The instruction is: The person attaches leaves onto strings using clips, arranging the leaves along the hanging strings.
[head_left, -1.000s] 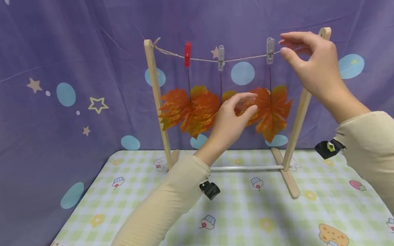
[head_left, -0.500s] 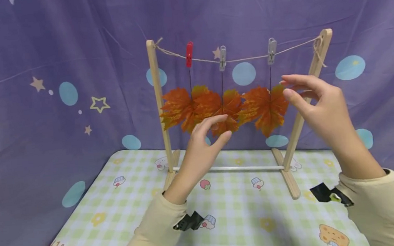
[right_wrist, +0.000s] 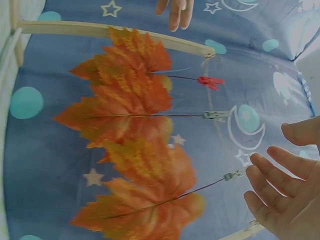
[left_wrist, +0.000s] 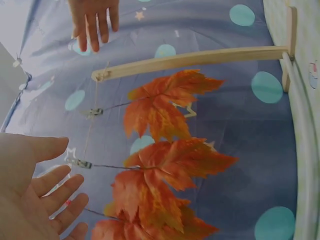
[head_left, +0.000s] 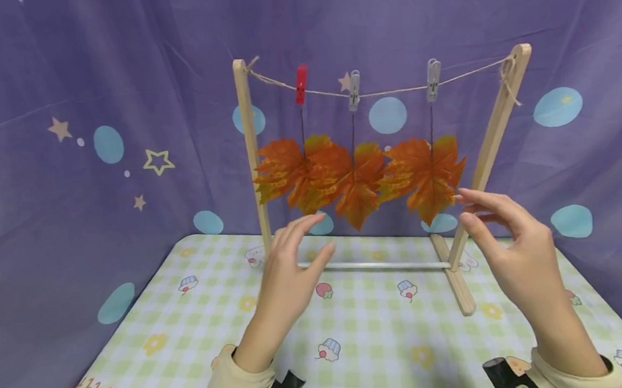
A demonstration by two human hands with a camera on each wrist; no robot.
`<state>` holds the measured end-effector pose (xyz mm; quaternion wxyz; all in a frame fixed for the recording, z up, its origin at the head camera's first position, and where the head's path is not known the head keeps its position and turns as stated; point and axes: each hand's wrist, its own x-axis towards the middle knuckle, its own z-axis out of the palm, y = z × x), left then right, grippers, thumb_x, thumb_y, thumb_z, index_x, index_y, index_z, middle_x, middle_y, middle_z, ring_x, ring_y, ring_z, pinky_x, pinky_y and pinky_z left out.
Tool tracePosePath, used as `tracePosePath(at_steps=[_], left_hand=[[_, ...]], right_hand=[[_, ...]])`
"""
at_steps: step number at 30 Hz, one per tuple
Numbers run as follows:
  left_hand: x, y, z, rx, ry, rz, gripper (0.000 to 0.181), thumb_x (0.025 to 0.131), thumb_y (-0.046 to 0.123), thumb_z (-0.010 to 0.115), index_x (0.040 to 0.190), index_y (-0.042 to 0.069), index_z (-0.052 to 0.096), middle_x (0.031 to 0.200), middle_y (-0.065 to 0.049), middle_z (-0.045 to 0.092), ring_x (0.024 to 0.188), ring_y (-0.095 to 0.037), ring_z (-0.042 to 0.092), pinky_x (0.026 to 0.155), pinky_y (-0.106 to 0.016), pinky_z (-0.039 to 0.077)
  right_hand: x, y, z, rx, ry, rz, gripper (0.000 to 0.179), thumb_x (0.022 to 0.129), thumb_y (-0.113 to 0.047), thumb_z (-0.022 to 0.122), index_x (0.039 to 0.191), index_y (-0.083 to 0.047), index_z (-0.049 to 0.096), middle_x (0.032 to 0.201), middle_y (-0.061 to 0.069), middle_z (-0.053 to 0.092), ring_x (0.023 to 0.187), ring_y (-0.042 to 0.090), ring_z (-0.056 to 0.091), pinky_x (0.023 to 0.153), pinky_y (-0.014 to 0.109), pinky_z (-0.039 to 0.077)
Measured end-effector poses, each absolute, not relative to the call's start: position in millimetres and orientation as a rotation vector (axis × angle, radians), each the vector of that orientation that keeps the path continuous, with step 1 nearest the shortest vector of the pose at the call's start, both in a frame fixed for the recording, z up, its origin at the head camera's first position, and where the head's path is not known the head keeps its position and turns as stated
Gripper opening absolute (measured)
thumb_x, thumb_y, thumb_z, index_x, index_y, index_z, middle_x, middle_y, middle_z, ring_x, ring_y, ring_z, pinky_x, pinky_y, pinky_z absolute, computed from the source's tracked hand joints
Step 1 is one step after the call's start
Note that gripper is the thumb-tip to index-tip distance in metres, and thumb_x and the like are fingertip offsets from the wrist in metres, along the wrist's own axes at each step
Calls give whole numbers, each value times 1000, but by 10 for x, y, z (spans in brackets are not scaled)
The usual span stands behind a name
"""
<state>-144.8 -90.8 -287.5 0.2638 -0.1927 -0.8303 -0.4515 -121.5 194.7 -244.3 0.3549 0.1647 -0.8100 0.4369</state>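
Three orange maple leaves hang by their stems from a twine line in the head view. A red clothespin grips the stem of the left leaf. Grey clothespins hold the middle leaf and the right leaf; one grey clothespin is mid-line, the other grey clothespin to its right. My left hand is below the left leaf, fingers relaxed and holding nothing. My right hand, also bare with loosely bent fingers, is in front of the right post, fingertips near the right leaf's lower edge.
A wooden stand carries the twine between its left post and right post. A white rod joins the feet. Under it lies a checked tablecloth; behind hangs a purple curtain.
Both hands have moved down and away from the twine, the left one also leftward. The right leaf swung slightly, while the clothespins stayed on the line.
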Motion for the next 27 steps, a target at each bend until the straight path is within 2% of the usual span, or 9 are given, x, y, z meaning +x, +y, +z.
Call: tracePosePath(at_steps=[9,12,18,27], left_hand=[[-1413,-1041,-3180,-524,-2296,-957,49,97,33,65,143,20,53,144,2,52,139,-31,37,112,-57,23],[-1405,-1081,-3251,-520,-2287,-879,49,97,34,64,142,18,53,144,1,52,137,-30,38,112,-55,25],[-1402,-1123,-3347,-495,-2293,-821,50,98,35,61,144,16,51,146,0,51,135,-27,41,110,-52,27],[-1446,-1115,-3471,-469,-2321,-727,54,97,36,62,144,12,49,147,-2,49,133,-29,43,110,-52,27]], right_hand=[[-1197,1957,-2854,436,-2044,1152,34,94,3,65,126,-3,66,114,-9,66,105,4,58,96,15,39],[-1192,1960,-2975,430,-2026,1156,33,93,5,64,125,-2,66,116,-6,67,106,4,58,96,16,40],[-1201,1995,-3197,425,-2007,1150,34,91,8,64,124,-1,66,117,-9,66,108,3,56,96,14,40],[-1310,2004,-3439,462,-1966,1103,36,87,13,66,122,3,66,115,4,67,107,1,56,93,14,40]])
